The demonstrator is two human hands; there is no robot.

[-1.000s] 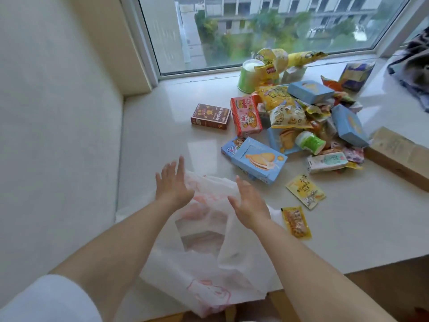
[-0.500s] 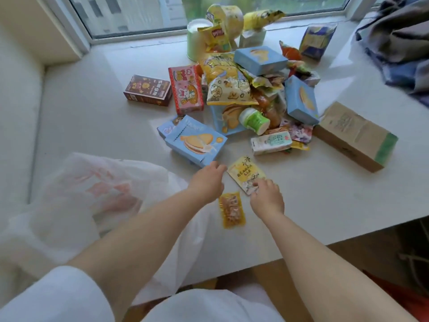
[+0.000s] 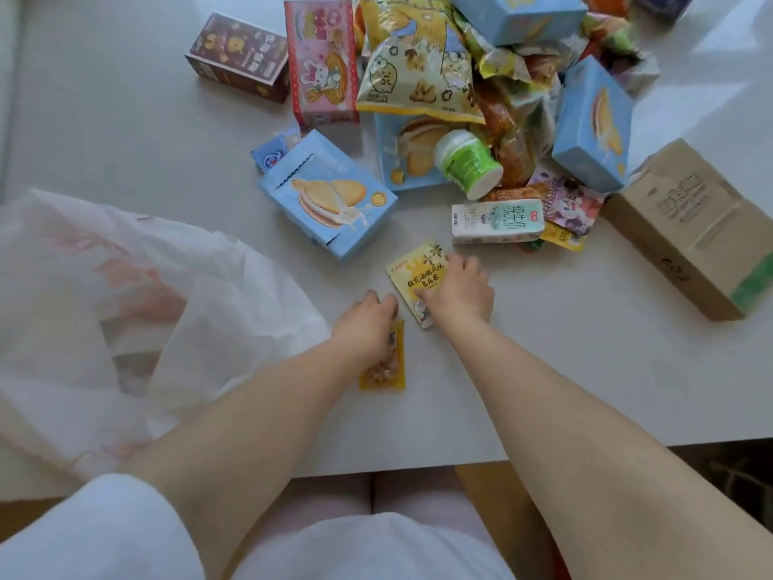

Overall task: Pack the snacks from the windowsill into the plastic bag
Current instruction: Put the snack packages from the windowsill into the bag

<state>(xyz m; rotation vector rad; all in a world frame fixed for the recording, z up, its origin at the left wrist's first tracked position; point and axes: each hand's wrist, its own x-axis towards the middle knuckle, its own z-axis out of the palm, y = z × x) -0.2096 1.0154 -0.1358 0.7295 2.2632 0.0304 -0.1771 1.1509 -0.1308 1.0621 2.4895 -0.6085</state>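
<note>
A white plastic bag [image 3: 125, 311] with red print lies crumpled and open on the left of the windowsill [image 3: 543, 370]. My left hand [image 3: 366, 324] rests on a small orange snack sachet [image 3: 387, 368], fingers curled over its top end. My right hand [image 3: 458, 293] presses on a yellow tea sachet [image 3: 414, 272], fingers closing on its right edge. Just beyond lie a blue biscuit box [image 3: 328, 198] and a white milk carton [image 3: 497, 221]. Behind them sits a heap of several snacks.
A brown cardboard box [image 3: 690, 228] lies at the right. A dark brown box [image 3: 240, 56] and a pink box [image 3: 322, 60] stand at the back left of the heap, with a green-and-white cup [image 3: 468, 163] on its side. The sill's front edge runs just below my forearms.
Both hands left the bag and moved right to the two sachets. My left hand dropped from the blue box's corner onto the orange sachet; my right hand slid further onto the yellow one.
</note>
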